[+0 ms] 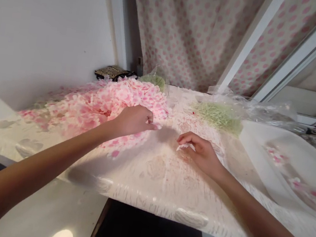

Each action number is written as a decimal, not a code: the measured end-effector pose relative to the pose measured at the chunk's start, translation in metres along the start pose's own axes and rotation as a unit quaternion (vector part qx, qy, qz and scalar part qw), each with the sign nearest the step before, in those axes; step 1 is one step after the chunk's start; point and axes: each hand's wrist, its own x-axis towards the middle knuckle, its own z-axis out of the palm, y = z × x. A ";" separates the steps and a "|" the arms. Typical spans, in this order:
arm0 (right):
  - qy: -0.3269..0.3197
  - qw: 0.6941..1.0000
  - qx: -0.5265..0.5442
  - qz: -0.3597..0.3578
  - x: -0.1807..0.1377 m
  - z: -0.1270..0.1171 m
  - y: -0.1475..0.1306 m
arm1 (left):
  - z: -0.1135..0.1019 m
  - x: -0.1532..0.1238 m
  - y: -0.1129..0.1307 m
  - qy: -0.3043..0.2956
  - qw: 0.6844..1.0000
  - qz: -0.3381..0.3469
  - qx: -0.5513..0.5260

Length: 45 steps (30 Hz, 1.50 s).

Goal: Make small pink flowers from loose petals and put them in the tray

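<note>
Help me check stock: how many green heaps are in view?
2: one green heap behind the pink pile, another beside the white tray. More may be hidden behind or under the pink pile.

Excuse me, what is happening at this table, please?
A person's right hand holds a small whitish piece above the table. The left hand is by a heap of pink petals, with a pale bit at its thumb tip. Green shreds lie farther back; a white tray on the right holds some pink pieces.
</note>
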 end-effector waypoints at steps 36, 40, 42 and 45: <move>0.027 0.999 -0.007 -0.024 -0.016 0.003 -0.018 | 0.045 -0.018 0.043 -0.018 0.926 0.114 -0.360; 0.042 0.998 -0.027 -0.030 -0.017 0.007 -0.014 | 0.045 -0.022 0.046 -0.055 0.917 0.140 -0.369; 0.058 0.998 -0.009 -0.024 -0.018 0.009 -0.012 | 0.045 -0.023 0.048 -0.067 0.912 0.144 -0.379; 0.056 0.998 0.026 -0.009 -0.018 0.010 -0.010 | 0.045 -0.024 0.049 -0.079 0.905 0.152 -0.389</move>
